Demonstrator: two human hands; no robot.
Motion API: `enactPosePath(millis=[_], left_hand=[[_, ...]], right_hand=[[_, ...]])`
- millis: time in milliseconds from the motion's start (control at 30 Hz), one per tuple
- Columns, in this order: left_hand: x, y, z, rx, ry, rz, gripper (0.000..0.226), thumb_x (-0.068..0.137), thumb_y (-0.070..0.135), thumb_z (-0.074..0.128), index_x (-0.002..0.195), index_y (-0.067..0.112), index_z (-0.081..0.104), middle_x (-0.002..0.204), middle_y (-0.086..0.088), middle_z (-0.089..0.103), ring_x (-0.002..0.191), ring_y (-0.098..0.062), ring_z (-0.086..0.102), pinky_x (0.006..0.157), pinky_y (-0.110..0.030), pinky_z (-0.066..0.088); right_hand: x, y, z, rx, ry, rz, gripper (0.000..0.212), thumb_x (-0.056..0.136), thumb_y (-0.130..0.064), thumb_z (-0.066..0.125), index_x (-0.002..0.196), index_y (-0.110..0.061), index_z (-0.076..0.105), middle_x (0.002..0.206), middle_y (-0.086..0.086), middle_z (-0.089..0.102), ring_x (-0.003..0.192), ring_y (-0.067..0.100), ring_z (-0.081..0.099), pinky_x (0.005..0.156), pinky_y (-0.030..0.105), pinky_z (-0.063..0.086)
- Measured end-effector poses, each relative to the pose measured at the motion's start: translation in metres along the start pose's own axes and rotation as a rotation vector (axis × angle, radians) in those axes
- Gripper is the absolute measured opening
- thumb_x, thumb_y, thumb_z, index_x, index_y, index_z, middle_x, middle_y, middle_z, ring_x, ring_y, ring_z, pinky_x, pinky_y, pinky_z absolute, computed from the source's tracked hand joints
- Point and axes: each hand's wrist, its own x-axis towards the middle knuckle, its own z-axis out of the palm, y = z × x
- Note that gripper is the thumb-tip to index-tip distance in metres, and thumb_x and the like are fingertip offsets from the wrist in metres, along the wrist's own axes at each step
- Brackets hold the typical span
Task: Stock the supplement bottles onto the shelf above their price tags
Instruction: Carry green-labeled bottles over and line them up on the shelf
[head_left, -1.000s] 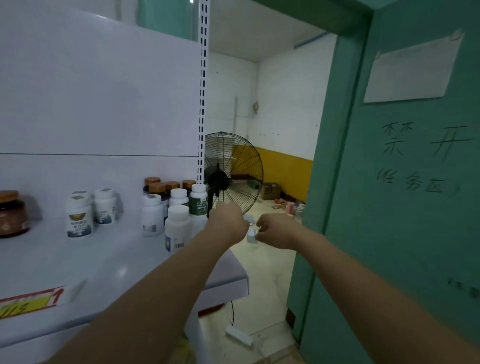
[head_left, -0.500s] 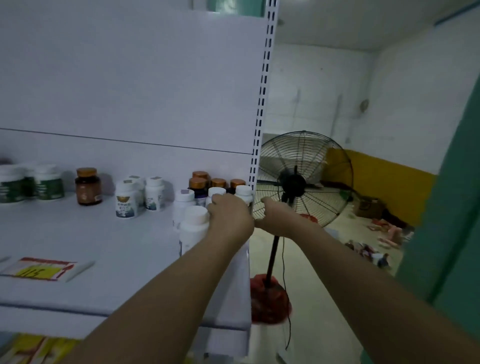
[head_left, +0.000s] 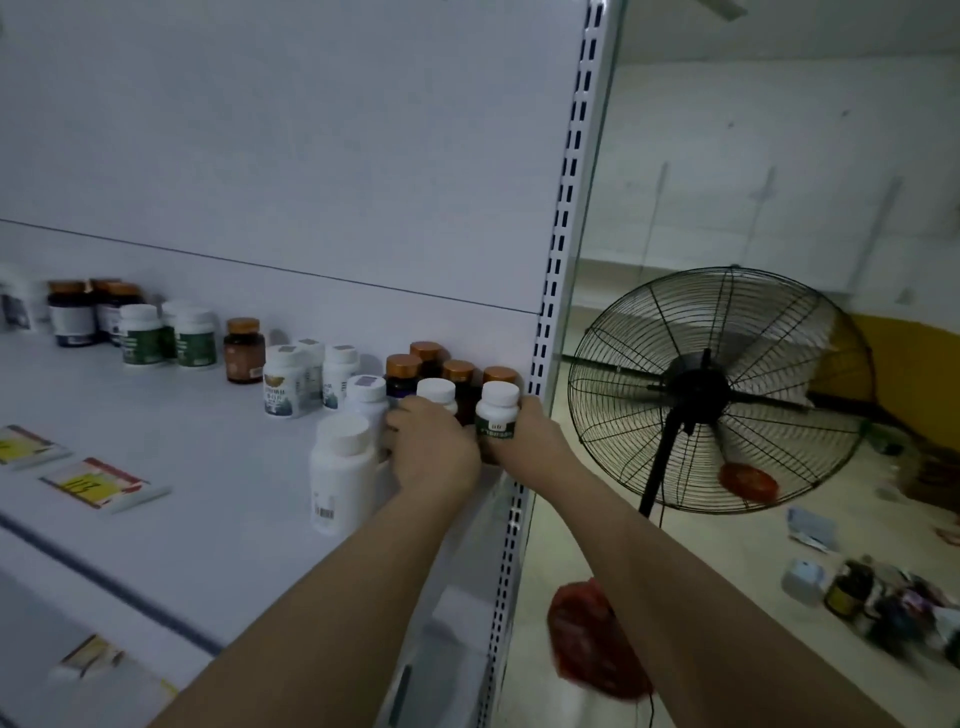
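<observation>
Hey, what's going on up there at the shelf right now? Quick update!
Right hand gripping green-label white bottle at shelf's right end. Left hand on neighbouring white-capped bottle. Tall white bottle crowds left; brown-capped bottles close behind.

Both bare forearms reach forward and up from the bottom edge, converging toward the middle. The left hand (head_left: 434, 449) shows its back, knuckles up, fingers curled forward and down out of sight. The right hand (head_left: 530, 441) sits just beside it, nearly touching, palm turned inward, fingers curled around something.
</observation>
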Motion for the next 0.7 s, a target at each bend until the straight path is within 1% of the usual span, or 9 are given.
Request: enactPosePath(millis=[100, 200, 267, 367, 433, 467, 533, 600, 700], left_hand=[[0.001, -0.001, 0.006, -0.088, 0.017, -0.019, 0.062, 0.088, 0.030, 0.059, 0.130, -0.002, 0.028, 0.134, -0.024, 0.038, 0.122, -0.039, 0.043, 0.097, -0.045, 0.044], [0.003, 0.000, 0.009, -0.108, 0.035, -0.020, 0.059, 0.089, 0.026, 0.057, 0.132, -0.001, 0.027, 0.136, -0.022, 0.039, 0.123, -0.038, 0.044, 0.097, -0.045, 0.043], [0.002, 0.001, 0.007, -0.122, 0.042, 0.039, 0.057, 0.088, 0.026, 0.059, 0.130, -0.001, 0.031, 0.133, -0.021, 0.045, 0.120, -0.036, 0.047, 0.097, -0.044, 0.044], [0.000, 0.003, -0.008, -0.300, -0.011, 0.139, 0.051, 0.086, 0.022, 0.060, 0.125, 0.003, 0.032, 0.122, -0.018, 0.055, 0.106, -0.032, 0.056, 0.081, -0.038, 0.050], [0.000, 0.004, -0.024, -0.466, -0.064, 0.203, 0.052, 0.083, 0.015, 0.061, 0.124, 0.006, 0.031, 0.118, -0.015, 0.056, 0.094, -0.025, 0.055, 0.063, -0.024, 0.047], [0.001, 0.005, -0.034, -0.552, -0.094, 0.220, 0.052, 0.082, 0.014, 0.061, 0.124, 0.010, 0.031, 0.117, -0.013, 0.054, 0.094, -0.024, 0.054, 0.061, -0.022, 0.046], [-0.001, 0.006, -0.055, -0.721, -0.178, 0.227, 0.044, 0.084, 0.018, 0.059, 0.119, 0.018, 0.032, 0.110, -0.009, 0.051, 0.096, -0.026, 0.055, 0.064, -0.033, 0.052], [-0.005, 0.008, -0.077, -0.817, -0.251, 0.230, 0.034, 0.086, 0.016, 0.056, 0.110, 0.023, 0.034, 0.098, -0.007, 0.052, 0.088, -0.024, 0.056, 0.070, -0.043, 0.056], [-0.009, 0.008, -0.107, -0.934, -0.335, 0.152, 0.029, 0.082, 0.016, 0.054, 0.105, 0.022, 0.037, 0.094, -0.010, 0.053, 0.084, -0.026, 0.057, 0.077, -0.052, 0.056]], right_hand=[[0.004, 0.005, 0.002, 0.047, -0.002, -0.026, 0.056, 0.077, -0.027, 0.071, 0.124, -0.009, 0.045, 0.113, 0.011, 0.062, 0.096, 0.026, 0.061, 0.068, 0.025, 0.041], [0.002, 0.005, -0.004, 0.052, -0.041, -0.078, 0.039, 0.078, -0.022, 0.070, 0.110, -0.013, 0.050, 0.094, 0.003, 0.063, 0.081, 0.017, 0.058, 0.055, 0.021, 0.038], [0.000, 0.002, -0.013, 0.058, -0.071, -0.107, 0.033, 0.078, -0.020, 0.069, 0.106, -0.012, 0.055, 0.086, 0.002, 0.063, 0.076, 0.017, 0.059, 0.054, 0.021, 0.040], [-0.007, -0.009, -0.028, 0.176, -0.147, -0.172, 0.035, 0.080, -0.014, 0.068, 0.114, -0.014, 0.060, 0.096, 0.007, 0.069, 0.086, 0.020, 0.065, 0.065, 0.023, 0.051], [-0.011, -0.019, -0.038, 0.261, -0.203, -0.186, 0.020, 0.084, -0.014, 0.066, 0.103, -0.019, 0.064, 0.098, 0.007, 0.071, 0.088, 0.018, 0.068, 0.078, 0.029, 0.057], [-0.014, -0.026, -0.041, 0.328, -0.229, -0.153, 0.018, 0.085, -0.014, 0.065, 0.101, -0.022, 0.061, 0.099, 0.005, 0.069, 0.090, 0.016, 0.068, 0.083, 0.033, 0.056], [-0.018, -0.039, -0.044, 0.532, -0.294, -0.036, 0.034, 0.086, -0.012, 0.064, 0.116, -0.018, 0.049, 0.112, 0.010, 0.063, 0.103, 0.023, 0.064, 0.093, 0.045, 0.052], [-0.023, -0.055, -0.044, 0.695, -0.344, 0.029, 0.048, 0.085, -0.009, 0.062, 0.126, -0.013, 0.038, 0.122, 0.018, 0.056, 0.112, 0.032, 0.059, 0.096, 0.053, 0.048], [-0.033, -0.076, -0.042, 0.898, -0.404, 0.014, 0.050, 0.086, -0.013, 0.057, 0.133, -0.007, 0.039, 0.127, 0.026, 0.053, 0.117, 0.038, 0.055, 0.097, 0.056, 0.045]])
